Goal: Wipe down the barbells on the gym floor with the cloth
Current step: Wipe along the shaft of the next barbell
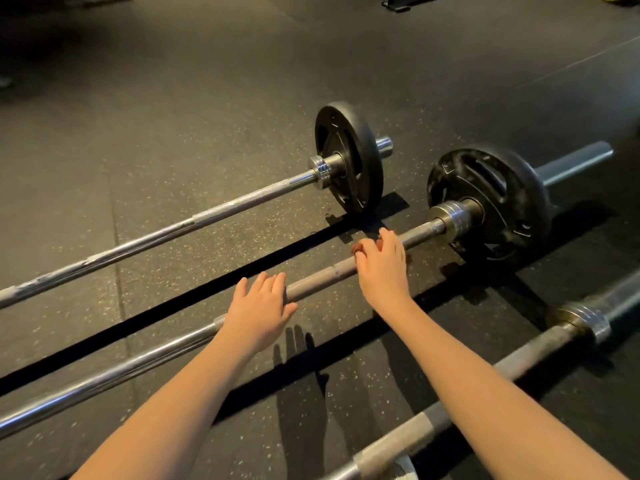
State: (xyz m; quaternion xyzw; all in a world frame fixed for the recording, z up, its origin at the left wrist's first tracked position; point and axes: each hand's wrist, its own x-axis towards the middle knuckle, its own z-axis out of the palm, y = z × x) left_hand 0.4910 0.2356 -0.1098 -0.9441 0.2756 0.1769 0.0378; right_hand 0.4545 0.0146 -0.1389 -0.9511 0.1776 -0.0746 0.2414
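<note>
**Item:** middle barbell (322,277), a long grey steel shaft with a black slotted rubber plate (491,202) at its far end. It lies on the dark speckled rubber floor (173,133) between two others.

**Cloth:** small reddish-brown cloth (357,247), bunched on that shaft just short of the steel collar and gripped under the curled fingers of the right hand (381,268).

**Left hand** (259,306): flat, fingers straight, resting on the shaft, holding nothing.

**Step, as judged:** wiping this shaft. It goes best with the cloth wrapped fully round the bar, the left hand steadying it against roll, and long strokes running from collar towards centre.

**Pending, as judged:** far barbell (207,216), chrome with one black plate; near barbell (519,362), dull grey.

**Containers:** none in view
</note>
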